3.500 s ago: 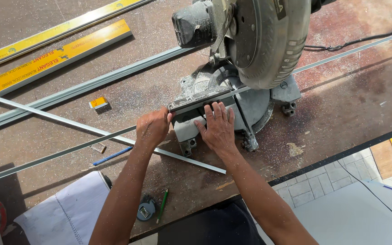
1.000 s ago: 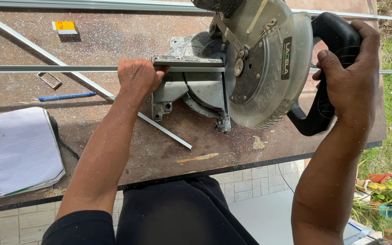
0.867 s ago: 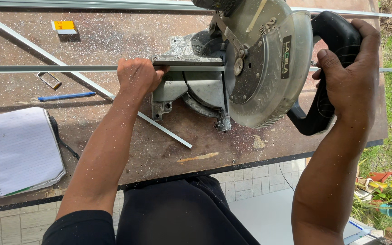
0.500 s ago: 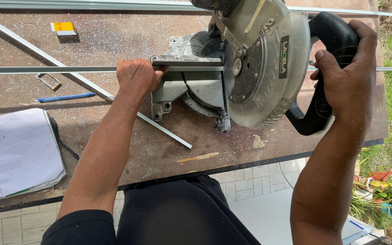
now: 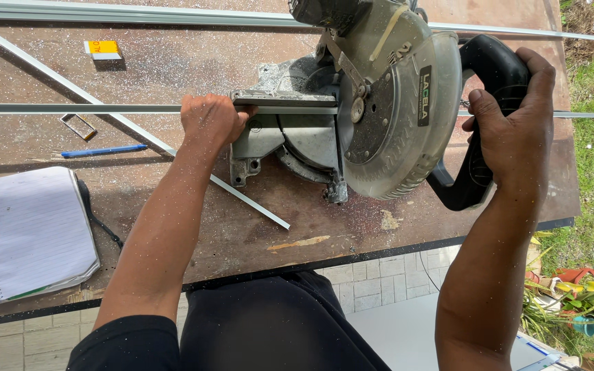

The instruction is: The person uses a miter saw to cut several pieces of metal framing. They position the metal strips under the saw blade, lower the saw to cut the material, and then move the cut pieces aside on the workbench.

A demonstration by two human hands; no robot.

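The mitre saw (image 5: 359, 117) stands on the brown, dust-flecked surface (image 5: 194, 62), and everything else is placed from it. The right hand (image 5: 513, 130) is closed around the saw's black handle (image 5: 479, 130) on its right side; compared with half a second ago the grip and the saw head look almost unchanged, lowered over the base. The left hand (image 5: 211, 120), fingers curled shut, presses the long aluminium profile (image 5: 70, 108) against the fence on the saw's left; it has not shifted. This steadiness suggests the cut is under way. A second thin profile (image 5: 194, 168) runs diagonally under the forearm, left of the saw. Farther left lie a blue pen (image 5: 104, 150), a spiral notebook (image 5: 25, 233) and a small yellow block (image 5: 102, 49).
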